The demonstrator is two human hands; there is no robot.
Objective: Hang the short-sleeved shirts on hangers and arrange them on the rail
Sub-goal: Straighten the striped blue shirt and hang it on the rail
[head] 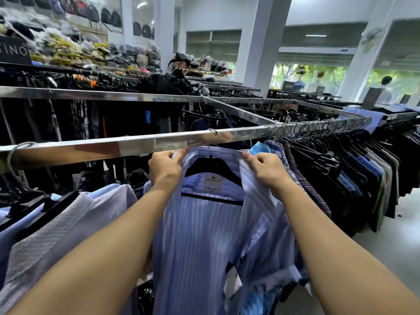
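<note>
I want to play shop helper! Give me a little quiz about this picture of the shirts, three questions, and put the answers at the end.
1. True or false: the blue striped shirt is on a black hanger.
2. Pick one: what do the left hand and the right hand both pinch? A) the blue striped shirt, near its collar. B) a shoe. C) a broom.
3. Fill the gap: along the rail, the tightly packed dark shirts hang to the ___ of the hands.

Key: 1 true. 2 A. 3 right.
</note>
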